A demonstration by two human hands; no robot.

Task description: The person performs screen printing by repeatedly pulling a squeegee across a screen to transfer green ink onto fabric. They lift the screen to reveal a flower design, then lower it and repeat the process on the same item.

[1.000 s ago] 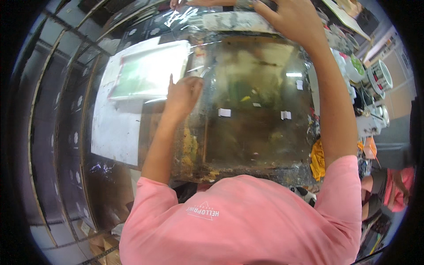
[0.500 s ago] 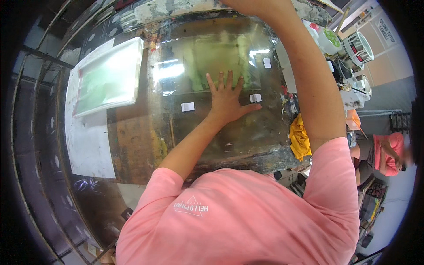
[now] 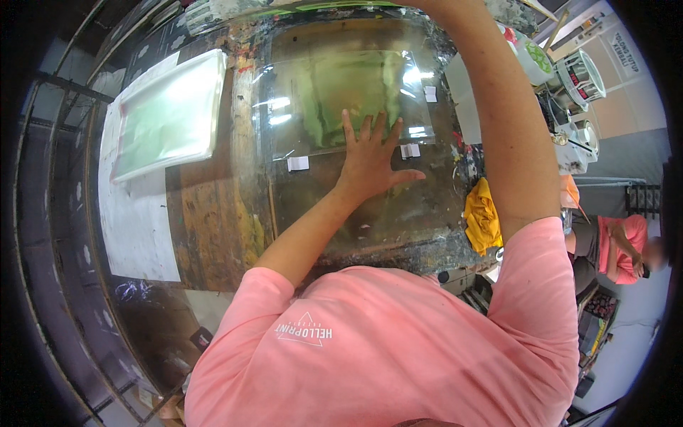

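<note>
Left hand (image 3: 370, 160) flat, fingers spread, pressing a clear glossy plastic sheet (image 3: 341, 107) on the paint-stained worktop (image 3: 213, 213), right hands' grip cannot be told, arm reaching far out of view, stack of clear sheets (image 3: 167, 117) left, crumpled yellow rag (image 3: 482, 217) right.

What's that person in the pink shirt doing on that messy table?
A person leans over a stained table and presses the left hand flat, fingers spread, on a clear sheet lying there. The right arm reaches far forward; its hand is out of view. Small white tabs sit by the sheet's near edge. A stack of clear bags lies to the left, a yellow rag to the right.
</note>
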